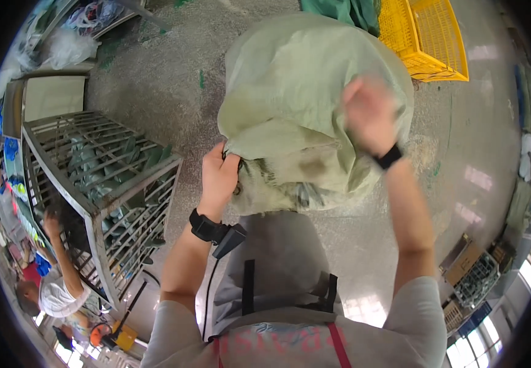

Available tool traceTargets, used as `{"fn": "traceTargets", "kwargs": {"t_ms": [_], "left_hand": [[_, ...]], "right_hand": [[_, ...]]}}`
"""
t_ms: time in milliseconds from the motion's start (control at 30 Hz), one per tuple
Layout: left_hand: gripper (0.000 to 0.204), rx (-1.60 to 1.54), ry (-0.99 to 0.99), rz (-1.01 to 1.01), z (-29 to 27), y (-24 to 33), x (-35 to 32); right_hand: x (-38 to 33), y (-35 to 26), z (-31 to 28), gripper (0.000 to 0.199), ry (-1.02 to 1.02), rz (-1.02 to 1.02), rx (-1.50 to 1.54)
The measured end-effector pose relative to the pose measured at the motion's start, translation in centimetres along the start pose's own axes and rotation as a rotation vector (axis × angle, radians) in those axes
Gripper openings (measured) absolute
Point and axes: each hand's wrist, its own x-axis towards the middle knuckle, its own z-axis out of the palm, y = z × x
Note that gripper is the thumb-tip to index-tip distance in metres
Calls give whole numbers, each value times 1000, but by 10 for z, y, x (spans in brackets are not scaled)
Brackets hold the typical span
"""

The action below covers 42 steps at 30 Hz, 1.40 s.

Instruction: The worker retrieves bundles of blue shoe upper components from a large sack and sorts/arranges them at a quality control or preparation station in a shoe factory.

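Observation:
A big pale green woven sack point(290, 80), bulging and stained near its mouth, stands on the concrete floor right in front of me. My left hand point(219, 175) grips the sack's gathered edge at its lower left. My right hand point(368, 113) is blurred with motion and lies against the sack's upper right side; whether it grasps the cloth I cannot tell. Both wrists wear black bands, and a cable runs down from the left one.
A metal cage cart point(103, 178) stands at my left, with another person point(57, 288) reaching up beside it. A yellow plastic crate point(428, 37) lies beyond the sack. Boxes and crates point(474, 276) sit at the right edge.

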Motion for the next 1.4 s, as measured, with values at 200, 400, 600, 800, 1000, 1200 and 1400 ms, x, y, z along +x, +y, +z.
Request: {"fn": "traceTargets", "kwargs": {"t_ms": [200,400,600,800,1000,1200,1400], "left_hand": [[23,209,-329,-80,-13,63,10],[32,-70,-265,-205,-34,95,24],[34,-82,44,-261,-29,78,63],[45,-227,4,-168,-24,69,50],[49,-383,-29,-182,-37,47,68],[42,-307,-57,-24,-18,22,54],[43,-200,-100,15,-29,7,47]], "right_hand": [[-110,46,111,17,-476,999,541],[40,221,6,18,-410,1048,469],[76,237,44,20,-431,1035,309],[-29,163,172,22,-438,1035,201],[-97,189,157,24,-450,1081,97],[-108,205,208,25,-442,1077,25],[-181,216,170,27,-495,1115,-142]]}}
